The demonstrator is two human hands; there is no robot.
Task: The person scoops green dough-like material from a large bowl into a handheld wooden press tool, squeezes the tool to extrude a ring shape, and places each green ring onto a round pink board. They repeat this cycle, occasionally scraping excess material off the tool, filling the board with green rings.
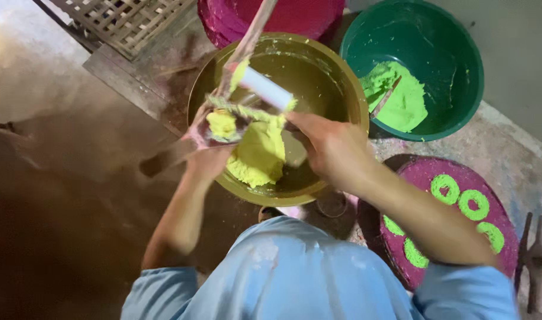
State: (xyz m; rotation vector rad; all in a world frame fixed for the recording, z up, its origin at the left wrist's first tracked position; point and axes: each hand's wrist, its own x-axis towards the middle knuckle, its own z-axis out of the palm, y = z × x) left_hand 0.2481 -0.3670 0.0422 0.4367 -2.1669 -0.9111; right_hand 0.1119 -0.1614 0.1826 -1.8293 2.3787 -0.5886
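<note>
Left hand: my left hand (209, 155) is closed on a wooden press (235, 65) smeared with yellow-green dough.
Right hand: my right hand (333, 148) grips a white cylinder (268, 89) at the press.
Dough: a soft yellow-green lump (260, 155) lies in the round brass-coloured bowl (348, 89), just below both hands.
Nearby: green plastic basin (460, 53) with bright green dough; pink round tray (425, 175) carrying green dough rings (473, 204).

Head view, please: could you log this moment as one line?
left hand: holds dough-caked wooden press | right hand: on white cylinder | yellow-green dough in round brass-coloured bowl
</note>
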